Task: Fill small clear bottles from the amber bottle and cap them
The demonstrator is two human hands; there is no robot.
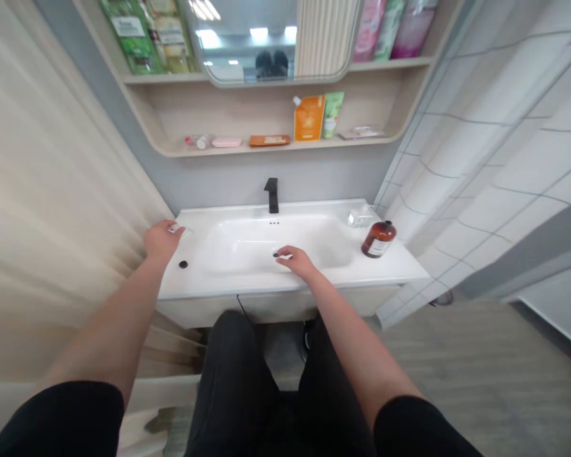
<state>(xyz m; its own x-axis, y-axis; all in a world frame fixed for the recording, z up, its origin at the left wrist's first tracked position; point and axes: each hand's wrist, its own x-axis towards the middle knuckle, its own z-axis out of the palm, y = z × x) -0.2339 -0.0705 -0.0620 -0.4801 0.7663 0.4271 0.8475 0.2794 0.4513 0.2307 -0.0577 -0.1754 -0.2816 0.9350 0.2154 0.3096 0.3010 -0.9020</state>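
Left hand (162,240) palm-down near the left edge of the white worktop (219,287), fingers loosely curved and not clenched, tips on a small white flat piece (179,229). Piece partly covered by those fingers and too blurred to identify; long axis roughly sideways, tipped slightly toward the basin. Whether gripped or only touched: impossible to tell. Nearer the body and just right of that hand, a small round black fitting (183,264), set in the worktop and not touched.

Right hand (297,262) low at the near side of the white basin (247,244), fingers reaching left, tips at a small dark object (276,254). Object mostly hidden by the fingertips, so neither shape nor direction readable; pinch or light touch also impossible to tell.

Between the hands, the wide basin, with room for moving. Beyond them, a matte black faucet (271,195) at the far rim. Right of the right hand, a clear soap dish (360,218) and an upright amber bottle (379,240), well apart from it. Left of the left hand, a beige curtain (66,190) hanging close to the worktop edge.
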